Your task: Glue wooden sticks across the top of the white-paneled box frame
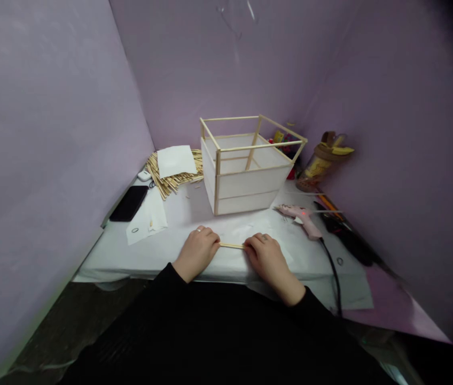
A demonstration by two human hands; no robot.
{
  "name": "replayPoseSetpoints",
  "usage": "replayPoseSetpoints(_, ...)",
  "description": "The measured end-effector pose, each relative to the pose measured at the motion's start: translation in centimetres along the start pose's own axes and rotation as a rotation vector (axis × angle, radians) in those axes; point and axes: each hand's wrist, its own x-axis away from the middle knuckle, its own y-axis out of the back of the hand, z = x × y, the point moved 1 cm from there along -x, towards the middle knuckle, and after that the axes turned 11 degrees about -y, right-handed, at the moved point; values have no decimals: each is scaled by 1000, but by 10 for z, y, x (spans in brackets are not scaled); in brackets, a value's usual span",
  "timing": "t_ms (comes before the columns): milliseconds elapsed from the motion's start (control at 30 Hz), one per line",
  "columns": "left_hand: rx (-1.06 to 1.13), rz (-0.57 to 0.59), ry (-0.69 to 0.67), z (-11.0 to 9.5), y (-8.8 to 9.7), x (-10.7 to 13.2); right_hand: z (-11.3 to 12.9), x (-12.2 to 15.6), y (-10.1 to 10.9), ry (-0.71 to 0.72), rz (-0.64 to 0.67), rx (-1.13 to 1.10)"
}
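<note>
Between my two hands a thin wooden stick (232, 246) runs sideways, low over the white-covered table near its front edge. My left hand (199, 248) is closed on the stick's left end, and my right hand (265, 256) grips the right end. The fingers hide both tips, and I cannot tell whether it is one stick or two side by side. Just beyond my hands stands a box-shaped frame (254, 190) of wooden sticks, with white panels on its lower sides and bare sticks around the open top.
A pink glue gun (304, 216) with a black cord lies right of my hands. Behind it stands a jar (318, 166). At the back left, white paper (176, 160) covers part of a pile of sticks (166, 184). A black phone (129, 203) lies left. Walls enclose the table.
</note>
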Motion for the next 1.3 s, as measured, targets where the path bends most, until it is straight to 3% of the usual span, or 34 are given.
replayPoseSetpoints(567, -6, -22, 13, -2, 1, 3, 9, 0, 12, -89, 68, 41)
replayPoseSetpoints(933, -76, -52, -92, -11, -12, -1, 34, -5, 2, -26, 62, 61)
replayPoseSetpoints(1300, -106, -87, -130, -11, -17, -2, 35, -6, -3, -39, 47, 98)
